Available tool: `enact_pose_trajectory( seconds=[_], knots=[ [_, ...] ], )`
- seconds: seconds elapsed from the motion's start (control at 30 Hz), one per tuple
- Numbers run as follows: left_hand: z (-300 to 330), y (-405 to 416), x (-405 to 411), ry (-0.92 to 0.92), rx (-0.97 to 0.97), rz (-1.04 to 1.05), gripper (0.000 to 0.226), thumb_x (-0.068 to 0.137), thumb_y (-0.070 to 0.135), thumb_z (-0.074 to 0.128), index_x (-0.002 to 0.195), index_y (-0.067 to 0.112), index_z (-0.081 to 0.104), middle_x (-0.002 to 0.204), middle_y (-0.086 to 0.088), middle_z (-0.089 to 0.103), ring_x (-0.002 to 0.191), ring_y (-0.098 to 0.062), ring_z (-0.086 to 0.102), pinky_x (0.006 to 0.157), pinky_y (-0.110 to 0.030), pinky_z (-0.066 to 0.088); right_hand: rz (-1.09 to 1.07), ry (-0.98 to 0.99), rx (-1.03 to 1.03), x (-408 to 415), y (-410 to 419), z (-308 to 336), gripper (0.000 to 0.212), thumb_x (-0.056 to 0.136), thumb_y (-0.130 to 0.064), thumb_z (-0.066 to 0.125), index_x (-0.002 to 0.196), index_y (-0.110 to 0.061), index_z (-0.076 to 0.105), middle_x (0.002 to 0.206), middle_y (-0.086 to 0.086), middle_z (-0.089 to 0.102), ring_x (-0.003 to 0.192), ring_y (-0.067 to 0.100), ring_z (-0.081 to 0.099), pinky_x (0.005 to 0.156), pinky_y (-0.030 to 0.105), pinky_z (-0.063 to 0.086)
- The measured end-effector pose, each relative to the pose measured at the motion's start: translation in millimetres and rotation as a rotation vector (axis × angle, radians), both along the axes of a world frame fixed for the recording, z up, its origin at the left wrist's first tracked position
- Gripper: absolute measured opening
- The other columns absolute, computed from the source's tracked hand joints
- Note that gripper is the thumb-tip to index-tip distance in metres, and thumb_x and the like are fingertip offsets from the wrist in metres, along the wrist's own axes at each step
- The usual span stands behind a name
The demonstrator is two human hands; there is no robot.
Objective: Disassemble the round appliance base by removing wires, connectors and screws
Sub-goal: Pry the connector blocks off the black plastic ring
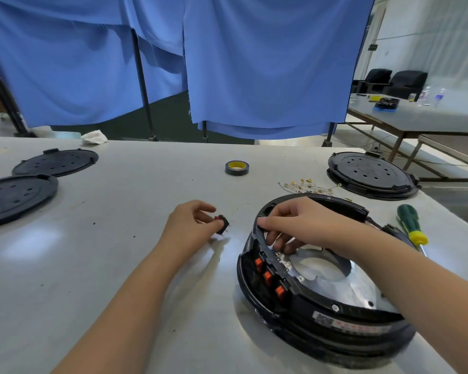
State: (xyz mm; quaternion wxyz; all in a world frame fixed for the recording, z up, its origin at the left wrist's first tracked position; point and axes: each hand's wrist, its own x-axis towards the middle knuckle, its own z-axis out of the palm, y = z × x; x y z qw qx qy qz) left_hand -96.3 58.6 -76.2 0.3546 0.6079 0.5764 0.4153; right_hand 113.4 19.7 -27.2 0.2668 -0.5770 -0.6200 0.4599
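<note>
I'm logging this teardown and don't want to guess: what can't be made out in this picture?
All in the head view:
- Right hand fingertips: tucked behind the round base rim, so what they touch is hidden.
- Base label: print blurred, unreadable.
- Small switch: partly covered by the left hand.
- Screwdriver: its tip is hidden behind the right forearm.
- Loose connectors: too small to count.

Left hand (pixel 192 222) fingers pinch; right hand (pixel 295 225) fingers curl downward.

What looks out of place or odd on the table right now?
The round base sits tilted, its near-left edge raised off the table. One red switch is already out, pinched in the left hand, while three remain in the rim. Loose wires lie scattered behind the base.
</note>
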Motion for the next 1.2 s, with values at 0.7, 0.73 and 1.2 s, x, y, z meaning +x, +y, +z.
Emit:
enact_pose_trajectory(
  seconds=[0.7,0.73,1.2],
  knots=[
    [42.9,-24.5,-5.8,0.245,-0.017,-0.438,0.003,0.079,0.033,0.070,0.076,0.031,0.071,0.069,0.016,0.068,0.060,0.004,0.059,0.053,-0.007,0.041,0.158,0.044,-0.365,11.3,-4.9,10.7,0.012,0.086,-0.021,0.067,0.077,-0.013,0.070,0.067,0.005,0.064,0.058,0.016,0.065,0.061,0.027,0.058],
    [48.0,-31.5,-5.2,0.292,-0.048,-0.547,0.005,0.075,0.036,0.071,0.079,0.033,0.071,0.071,0.015,0.069,0.062,0.002,0.060,0.057,-0.011,0.044,0.176,0.055,-0.393,11.9,-5.2,12.0,0.005,0.082,-0.017,0.068,0.081,-0.012,0.069,0.068,0.006,0.064,0.059,0.016,0.065,0.060,0.027,0.058],
    [54.4,-57.1,16.8,0.553,0.035,-0.516,0.019,0.063,0.041,0.076,0.077,0.032,0.066,0.077,0.010,0.067,0.056,0.003,0.055,0.044,-0.008,0.035,0.221,0.088,-0.508,15.0,-5.0,13.8,0.019,0.086,-0.008,0.063,0.072,-0.016,0.073,0.066,0.004,0.068,0.060,0.013,0.067,0.074,0.028,0.059]
  ],
)
